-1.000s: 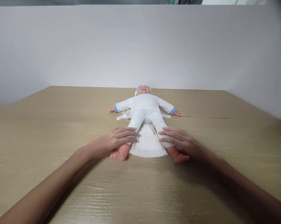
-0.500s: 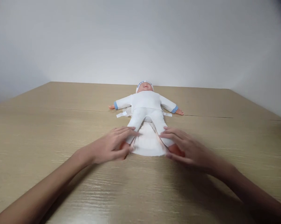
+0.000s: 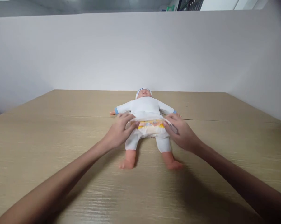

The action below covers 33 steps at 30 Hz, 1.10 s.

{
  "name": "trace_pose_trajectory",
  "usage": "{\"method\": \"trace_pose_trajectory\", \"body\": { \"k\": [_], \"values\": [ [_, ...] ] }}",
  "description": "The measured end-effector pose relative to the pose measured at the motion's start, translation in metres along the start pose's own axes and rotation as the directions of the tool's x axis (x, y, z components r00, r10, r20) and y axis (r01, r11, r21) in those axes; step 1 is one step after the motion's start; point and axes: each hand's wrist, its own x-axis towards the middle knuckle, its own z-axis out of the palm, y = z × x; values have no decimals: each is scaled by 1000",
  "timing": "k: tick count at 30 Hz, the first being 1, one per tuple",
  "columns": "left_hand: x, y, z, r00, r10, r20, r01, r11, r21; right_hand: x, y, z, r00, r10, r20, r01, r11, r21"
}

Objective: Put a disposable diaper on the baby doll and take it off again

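Note:
A baby doll (image 3: 145, 104) in white clothes with blue cuffs and a printed cap lies on its back, head away from me and bare feet toward me. Across its hips lies the front of a diaper (image 3: 151, 125), white with an orange and yellow printed band. My left hand (image 3: 121, 129) pinches the diaper's left front corner between thumb and fingers. At the opposite corner, my right hand (image 3: 181, 132) grips the diaper the same way. The fastening tabs are hidden by my hands.
The doll rests on a wood-grain table (image 3: 84, 193) with a thin seam running across it. A pale partition (image 3: 140, 49) rises behind the table's far edge and along its sides.
The diaper's front flap, flat between the doll's legs before, is now folded up over its hips. Both my hands have moved from the lower legs up to the waist. My view has tilted upward.

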Motion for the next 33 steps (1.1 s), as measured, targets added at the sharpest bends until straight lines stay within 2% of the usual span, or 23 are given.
{"method": "trace_pose_trajectory", "body": {
  "k": [1, 3, 5, 7, 9, 11, 13, 17, 20, 22, 24, 27, 30, 32, 33],
  "values": [
    [17, -3, -1, 999, -22, -43, 20, 999, -42, 16, 6, 1, 998, 43, -48, -41, 998, 41],
    [54, -13, 2, 989, -127, -78, 108, 973, -205, 49, 19, 8, 973, 221, -66, -205, 961, 185],
    [87, -27, 11, 963, -267, -41, 226, 880, -418, 78, 31, 19, 885, 464, 30, -439, 813, 382],
    [109, -41, 22, 934, -356, 9, 305, 785, -539, 98, 41, 30, 812, 571, 123, -556, 691, 463],
    [117, -53, 32, 921, -388, 42, 338, 738, -583, 105, 46, 39, 792, 589, 162, -584, 651, 485],
    [111, -60, 38, 913, -400, 76, 356, 694, -625, 99, 48, 43, 785, 589, 194, -593, 622, 511],
    [94, -61, 38, 910, -396, 123, 373, 653, -659, 83, 46, 41, 782, 580, 228, -599, 598, 532],
    [50, -50, 27, 895, -362, 261, 436, 584, -685, 36, 37, 29, 778, 518, 355, -622, 555, 553],
    [28, -46, 17, 878, -341, 335, 475, 541, -694, 8, 30, 16, 787, 454, 419, -617, 577, 535],
    [22, -51, 11, 879, -380, 288, 468, 572, -674, -4, 30, 9, 806, 453, 382, -592, 632, 500],
    [21, -56, 4, 880, -432, 198, 450, 624, -638, -15, 31, 3, 837, 466, 287, -547, 720, 426],
    [22, -52, -7, 914, -404, 44, 365, 768, -526, -35, 36, -2, 881, 459, 116, -472, 870, 144],
    [24, -22, -8, 976, -201, -87, 167, 940, -298, -57, 43, -1, 903, 428, 23, -421, 895, -147],
    [27, 5, 0, 998, 2, -59, -12, 986, -166, -68, 47, 4, 910, 414, -13, -406, 885, -229],
    [29, 18, 6, 994, 105, -19, -106, 989, -100, -71, 49, 7, 913, 407, -25, -400, 882, -248]
  ]
}}
